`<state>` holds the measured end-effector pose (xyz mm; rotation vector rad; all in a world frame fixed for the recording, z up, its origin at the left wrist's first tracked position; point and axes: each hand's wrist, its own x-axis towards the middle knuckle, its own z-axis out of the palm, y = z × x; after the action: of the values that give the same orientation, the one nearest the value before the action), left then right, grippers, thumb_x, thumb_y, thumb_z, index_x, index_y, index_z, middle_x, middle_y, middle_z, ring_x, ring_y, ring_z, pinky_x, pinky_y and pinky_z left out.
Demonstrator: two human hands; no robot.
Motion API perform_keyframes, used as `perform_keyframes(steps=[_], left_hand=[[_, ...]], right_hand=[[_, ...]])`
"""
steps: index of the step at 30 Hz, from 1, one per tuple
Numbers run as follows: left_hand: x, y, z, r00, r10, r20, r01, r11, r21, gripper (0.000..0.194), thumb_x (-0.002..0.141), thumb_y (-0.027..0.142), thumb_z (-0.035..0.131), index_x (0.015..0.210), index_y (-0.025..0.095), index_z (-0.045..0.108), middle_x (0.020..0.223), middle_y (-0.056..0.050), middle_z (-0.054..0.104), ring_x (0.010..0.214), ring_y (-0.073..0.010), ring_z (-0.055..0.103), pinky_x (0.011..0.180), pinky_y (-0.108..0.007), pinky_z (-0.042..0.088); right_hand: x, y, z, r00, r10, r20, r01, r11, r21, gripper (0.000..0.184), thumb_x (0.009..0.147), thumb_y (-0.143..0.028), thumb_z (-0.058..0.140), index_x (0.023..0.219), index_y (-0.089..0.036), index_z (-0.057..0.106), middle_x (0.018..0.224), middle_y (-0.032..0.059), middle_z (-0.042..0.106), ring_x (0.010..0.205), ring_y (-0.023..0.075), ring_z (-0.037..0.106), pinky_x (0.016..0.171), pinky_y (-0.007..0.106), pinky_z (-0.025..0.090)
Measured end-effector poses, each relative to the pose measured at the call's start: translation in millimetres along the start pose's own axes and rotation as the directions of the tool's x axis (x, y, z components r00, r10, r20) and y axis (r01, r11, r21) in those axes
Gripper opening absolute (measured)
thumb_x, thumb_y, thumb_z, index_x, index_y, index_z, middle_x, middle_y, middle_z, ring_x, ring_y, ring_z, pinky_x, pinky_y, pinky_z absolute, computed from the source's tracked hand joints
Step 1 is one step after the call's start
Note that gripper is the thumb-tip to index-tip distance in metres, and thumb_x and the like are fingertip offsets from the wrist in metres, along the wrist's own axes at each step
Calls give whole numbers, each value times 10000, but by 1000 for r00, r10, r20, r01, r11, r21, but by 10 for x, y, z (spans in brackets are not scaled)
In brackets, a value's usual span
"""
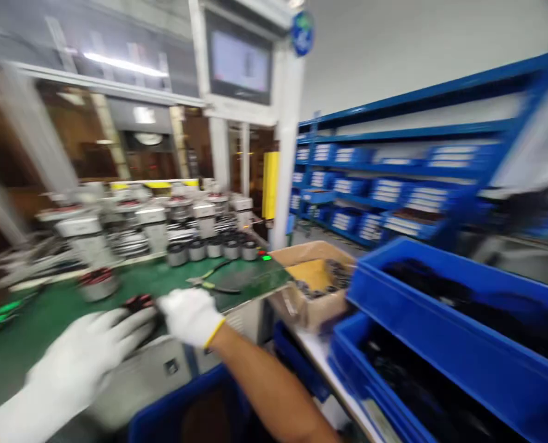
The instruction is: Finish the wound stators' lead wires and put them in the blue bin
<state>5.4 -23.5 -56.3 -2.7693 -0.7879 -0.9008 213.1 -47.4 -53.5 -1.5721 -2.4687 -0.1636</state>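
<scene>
At the bench's front edge, my left hand (87,354), in a white glove, wraps its fingers around a dark motor stator with reddish windings (139,303). My right hand (191,317), gloved in white with a yellow cuff edge, is closed against the stator's right side; motion blur softens its fingertips. Behind my left hand, a similar grey cylindrical stator with a reddish top (97,284) stands upright on the green mat (149,278). Green-handled pliers (216,282) lie beyond my right hand.
Several grey cylinders (213,249) stand in a row before the blurred machine fixtures (156,224). To the right are a cardboard box (318,311) with small parts and two blue bins (440,326) of dark parts. Blue shelving (407,135) rises behind. A blue container (140,427) sits below the bench edge.
</scene>
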Motion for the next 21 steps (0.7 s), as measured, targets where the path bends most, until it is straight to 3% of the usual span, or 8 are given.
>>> perform_keyframes(steps=[3, 6, 10, 14, 16, 18, 19, 21], left_hand=[[-129, 101, -158, 945, 5, 327, -75, 977, 201, 385, 831, 155, 406, 1089, 292, 655, 1178, -44, 650, 940, -215, 600, 846, -380, 481], [-45, 203, -195, 929, 5, 370, -85, 976, 202, 346, 853, 149, 379, 1061, 251, 635, 1073, -75, 649, 908, -188, 594, 860, -337, 477], [-62, 228, -170, 944, 1, 329, -71, 978, 199, 312, 842, 172, 386, 1043, 211, 622, 970, -92, 650, 890, -207, 601, 829, -355, 488], [-90, 166, -201, 967, -178, 180, 169, 984, 62, 317, 871, 201, 351, 1020, 200, 631, 966, -62, 681, 880, -186, 624, 805, -313, 493], [14, 131, -262, 919, -359, 162, 368, 929, -32, 311, 879, 217, 351, 1001, 221, 637, 936, -16, 694, 838, -153, 633, 765, -259, 492], [206, 89, -315, 841, -508, 186, 528, 846, -79, 299, 869, 266, 378, 987, 233, 651, 883, 9, 699, 777, -146, 637, 696, -235, 490], [325, 66, -326, 809, -555, 194, 577, 812, -84, 298, 860, 297, 396, 979, 234, 661, 867, 11, 700, 760, -151, 636, 670, -236, 486], [579, 25, -302, 790, -583, 191, 603, 794, -70, 293, 826, 330, 436, 932, 229, 690, 860, -1, 702, 769, -172, 635, 657, -249, 480]], right_hand=[[201, -57, 174, 996, 20, -88, -21, 1000, -13, 259, 918, -205, 404, 1120, -206, 566, 955, 57, 602, 881, 202, 590, 726, 309, 453], [252, 22, 256, 994, 10, -106, -13, 1000, -20, 300, 943, -238, 371, 1187, -219, 544, 973, 64, 594, 891, 193, 574, 760, 305, 418], [279, 16, 246, 991, 35, -131, -41, 998, -44, 275, 930, -263, 393, 1148, -237, 558, 938, 50, 596, 844, 201, 579, 711, 306, 406], [293, -31, 220, 996, 50, -78, -55, 996, -64, 234, 912, -249, 407, 1081, -231, 568, 920, 54, 609, 821, 214, 598, 687, 314, 418], [269, -61, 220, 998, 51, -24, -53, 994, -91, 204, 908, -240, 403, 1022, -214, 570, 908, 69, 616, 820, 228, 609, 680, 324, 430], [226, -118, 235, 999, 40, 16, -38, 992, -121, 178, 901, -223, 398, 963, -195, 562, 880, 85, 621, 803, 245, 618, 660, 336, 442], [201, -160, 248, 999, 38, 28, -34, 990, -135, 165, 891, -207, 402, 945, -185, 557, 864, 94, 622, 791, 253, 623, 649, 342, 447], [153, -266, 283, 998, 44, 37, -37, 986, -161, 147, 864, -167, 414, 921, -164, 550, 829, 110, 618, 762, 268, 629, 629, 356, 457]])
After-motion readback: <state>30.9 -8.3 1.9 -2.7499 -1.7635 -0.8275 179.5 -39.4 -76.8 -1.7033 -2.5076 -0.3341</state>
